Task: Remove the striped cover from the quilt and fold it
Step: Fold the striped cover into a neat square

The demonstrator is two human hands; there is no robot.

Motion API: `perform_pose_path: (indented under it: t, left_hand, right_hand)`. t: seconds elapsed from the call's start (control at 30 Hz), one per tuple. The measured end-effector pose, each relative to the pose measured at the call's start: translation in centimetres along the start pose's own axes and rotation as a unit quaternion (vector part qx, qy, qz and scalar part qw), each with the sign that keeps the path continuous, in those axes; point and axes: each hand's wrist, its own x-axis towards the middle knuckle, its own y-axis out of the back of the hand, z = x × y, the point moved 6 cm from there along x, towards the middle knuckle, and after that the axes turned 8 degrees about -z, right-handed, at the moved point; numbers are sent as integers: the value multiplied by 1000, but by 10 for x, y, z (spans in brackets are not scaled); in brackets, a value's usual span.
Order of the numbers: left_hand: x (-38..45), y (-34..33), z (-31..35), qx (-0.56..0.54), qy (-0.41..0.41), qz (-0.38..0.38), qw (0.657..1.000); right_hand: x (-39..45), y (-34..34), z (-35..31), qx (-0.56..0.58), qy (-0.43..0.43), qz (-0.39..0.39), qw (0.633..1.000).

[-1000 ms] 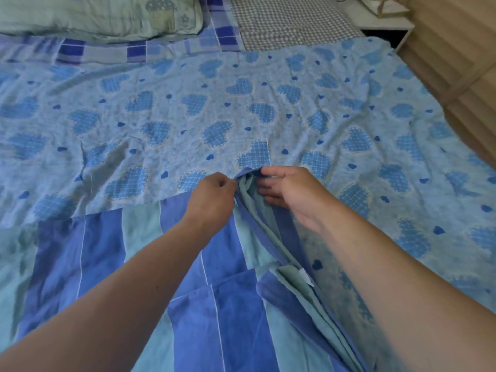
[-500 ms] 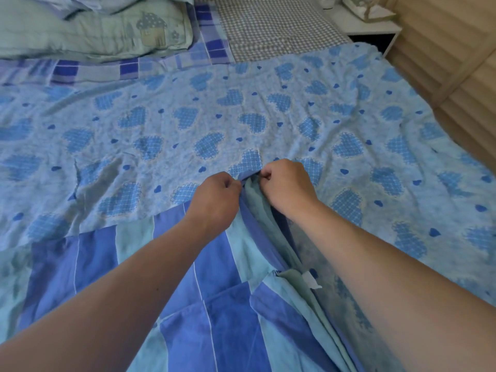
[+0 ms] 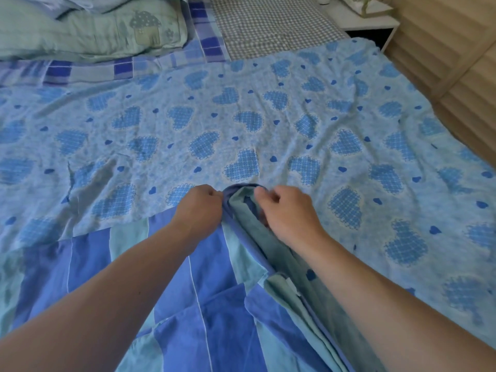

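Both hands, left hand [image 3: 200,208] and right hand [image 3: 288,210], pinch the bunched far edge of the striped cover [image 3: 188,304] at mid-bed. The cover's stripes run near to far. The heart-print quilt [image 3: 268,124] spreads beyond, reaching the bed's right edge.

Soft, even daylight, perhaps from the right (no glare); edges bow; forearms slightly blurred.

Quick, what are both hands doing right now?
Left hand: closed, gripping the striped cover at its edge.
Right hand: closed, gripping the same cover's bunched edge.
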Motion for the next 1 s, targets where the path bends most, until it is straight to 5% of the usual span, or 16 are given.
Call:
perform_pose_path:
  t: [0.1, 0.17, 0.3, 0.43, 0.53, 0.63, 0.7, 0.83, 0.93, 1.0]
  left_hand:
    - [-3, -3, 4, -17, -19, -4, 1000]
    - [-5, -4, 9, -48, -46, -17, 998]
    - [-14, -10, 23, -116, -136, -64, 982]
    - [-12, -17, 21, -122, -165, -51, 977]
    - [-3, -17, 1, 37, -166, 3, 985]
    - [9, -23, -34, 162, -110, -35, 980]
    - [16, -24, -46, 150, -85, -46, 984]
    - [23, -36, -47, 90, -89, -91, 988]
    - [20, -45, -49, 82, -117, -97, 985]
    - [15, -51, -51, 172, -136, -68, 973]
  right_hand:
    - [-18, -25, 0, 6, -95, -122, 988]
    - [-20, -37, -3, 137, -126, -169, 968]
    - [-5, -55, -10, 490, -223, -232, 810]
    - [17, -50, -1, 567, -262, -202, 754]
    - [27, -38, 8, 584, -275, -154, 748]
    - [39, -19, 25, 635, -264, -72, 722]
    - [45, -9, 36, 613, -273, -65, 738]
    - [55, -6, 46, 414, -318, -188, 832]
    - [64, -11, 31, 307, -275, -238, 879]
    - [77, -16, 18, 275, -211, -218, 912]
